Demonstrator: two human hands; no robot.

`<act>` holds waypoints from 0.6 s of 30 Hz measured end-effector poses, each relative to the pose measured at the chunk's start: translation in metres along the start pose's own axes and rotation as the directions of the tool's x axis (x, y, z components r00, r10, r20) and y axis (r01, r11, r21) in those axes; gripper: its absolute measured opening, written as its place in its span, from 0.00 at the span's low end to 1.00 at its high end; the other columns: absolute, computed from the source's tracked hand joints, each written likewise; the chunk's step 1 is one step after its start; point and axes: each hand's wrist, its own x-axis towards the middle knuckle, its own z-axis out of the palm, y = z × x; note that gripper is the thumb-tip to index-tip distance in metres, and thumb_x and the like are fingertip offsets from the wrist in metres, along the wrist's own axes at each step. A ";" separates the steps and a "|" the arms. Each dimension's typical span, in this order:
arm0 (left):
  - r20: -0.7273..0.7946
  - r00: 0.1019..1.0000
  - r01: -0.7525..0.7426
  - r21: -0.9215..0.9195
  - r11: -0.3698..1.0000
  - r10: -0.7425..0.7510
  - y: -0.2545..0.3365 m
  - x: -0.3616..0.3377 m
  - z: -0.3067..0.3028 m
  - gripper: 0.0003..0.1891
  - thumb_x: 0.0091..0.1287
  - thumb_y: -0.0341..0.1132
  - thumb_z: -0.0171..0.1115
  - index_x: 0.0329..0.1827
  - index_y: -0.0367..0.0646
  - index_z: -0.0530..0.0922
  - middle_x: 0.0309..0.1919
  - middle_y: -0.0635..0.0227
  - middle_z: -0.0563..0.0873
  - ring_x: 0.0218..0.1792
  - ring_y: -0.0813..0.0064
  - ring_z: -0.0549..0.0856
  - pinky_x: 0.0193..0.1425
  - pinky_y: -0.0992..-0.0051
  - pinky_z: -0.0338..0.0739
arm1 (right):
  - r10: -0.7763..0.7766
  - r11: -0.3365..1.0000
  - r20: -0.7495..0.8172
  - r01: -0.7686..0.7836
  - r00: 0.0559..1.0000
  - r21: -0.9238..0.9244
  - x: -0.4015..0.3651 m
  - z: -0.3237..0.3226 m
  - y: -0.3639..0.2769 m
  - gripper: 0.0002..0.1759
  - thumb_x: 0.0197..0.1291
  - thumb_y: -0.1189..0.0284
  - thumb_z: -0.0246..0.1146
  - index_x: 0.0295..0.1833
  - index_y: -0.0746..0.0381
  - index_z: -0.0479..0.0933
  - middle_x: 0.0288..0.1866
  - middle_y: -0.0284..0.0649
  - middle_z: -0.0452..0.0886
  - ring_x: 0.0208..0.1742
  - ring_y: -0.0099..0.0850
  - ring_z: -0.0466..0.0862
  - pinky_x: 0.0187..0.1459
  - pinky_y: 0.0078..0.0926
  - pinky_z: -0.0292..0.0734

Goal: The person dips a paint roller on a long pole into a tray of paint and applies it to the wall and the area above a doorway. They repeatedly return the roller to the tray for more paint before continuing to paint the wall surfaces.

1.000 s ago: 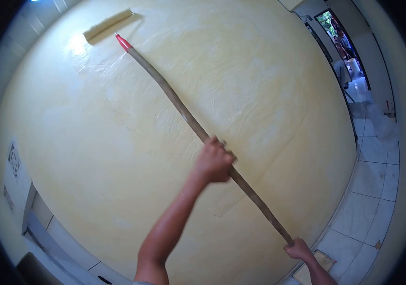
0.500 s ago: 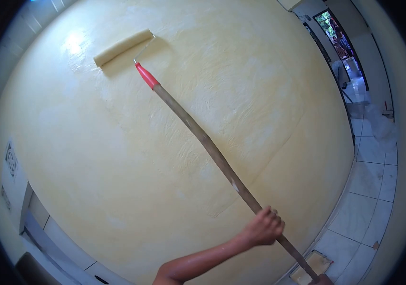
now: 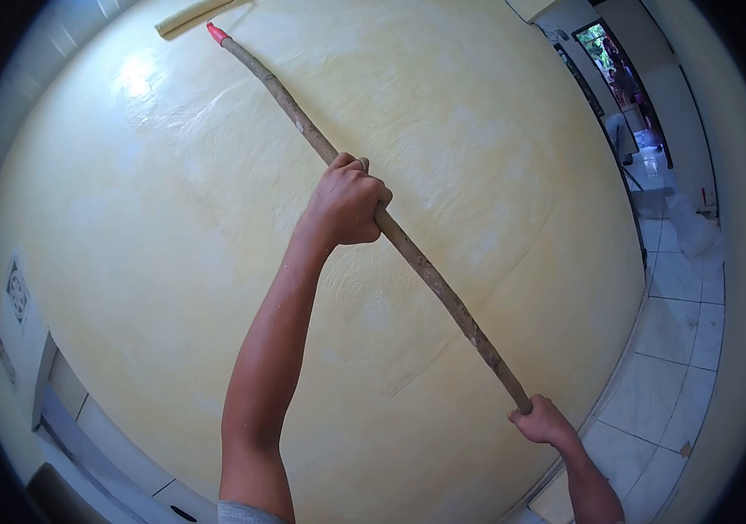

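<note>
A long wooden pole point(image 3: 443, 293) runs diagonally across the view, with a paint roller point(image 3: 189, 17) on its upper end, joined by a red handle point(image 3: 216, 33). The cream roller lies against the pale yellow wall point(image 3: 478, 218) near the top edge. My left hand point(image 3: 347, 199) is closed around the middle of the pole, arm stretched upward. At the pole's lower end, my right hand point(image 3: 546, 421) grips it with fingers wrapped round. Behind my right forearm, a paint tray point(image 3: 552, 500) shows only in part on the floor.
White floor tiles point(image 3: 674, 332) stretch along the right side towards a doorway point(image 3: 622, 83). A crumpled clear plastic sheet point(image 3: 694, 225) lies on them. At lower left is a white ledge or step point(image 3: 120, 445), below a patterned vent block point(image 3: 17, 288).
The roller and pole have moved up the wall, and the roller is now partly cut off at the top. Both hands have risen, bringing the right one fully into view.
</note>
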 end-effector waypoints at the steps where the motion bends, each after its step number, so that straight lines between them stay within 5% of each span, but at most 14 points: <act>1: 0.015 1.000 -0.003 0.023 1.000 0.003 0.001 0.001 0.002 0.06 0.30 0.27 0.61 0.13 0.50 0.75 0.14 0.71 0.77 0.30 0.67 0.78 0.48 0.71 0.69 | 0.000 1.000 -0.001 0.000 1.000 -0.006 0.005 0.003 0.006 0.21 0.54 0.59 0.66 0.26 0.69 0.77 0.25 0.54 0.81 0.31 0.43 0.85 0.37 0.42 0.76; 9: 0.101 0.990 -0.100 -0.003 0.995 0.100 0.086 -0.035 0.026 0.06 0.29 0.34 0.63 0.15 0.53 0.78 0.15 0.73 0.79 0.29 0.70 0.81 0.46 0.71 0.70 | 0.134 0.991 0.262 -0.136 0.956 -0.012 -0.049 0.025 0.088 0.19 0.53 0.59 0.68 0.27 0.67 0.78 0.25 0.46 0.82 0.29 0.38 0.83 0.35 0.37 0.74; 12: 0.064 0.989 -0.130 -0.067 0.989 0.134 0.118 -0.056 0.033 0.07 0.30 0.35 0.64 0.15 0.53 0.76 0.17 0.77 0.81 0.32 0.71 0.83 0.46 0.73 0.70 | 0.184 0.982 0.318 -0.185 0.930 -0.029 -0.066 0.039 0.127 0.24 0.50 0.56 0.68 0.37 0.70 0.82 0.33 0.54 0.85 0.40 0.48 0.87 0.43 0.40 0.80; 18: -0.042 0.993 -0.109 -0.047 0.993 0.107 0.078 -0.041 0.034 0.08 0.27 0.33 0.63 0.13 0.52 0.74 0.16 0.77 0.80 0.29 0.72 0.80 0.46 0.71 0.71 | 0.157 0.987 0.314 -0.156 0.936 -0.027 -0.037 0.033 0.090 0.22 0.51 0.56 0.68 0.35 0.67 0.82 0.32 0.51 0.85 0.38 0.43 0.86 0.44 0.39 0.78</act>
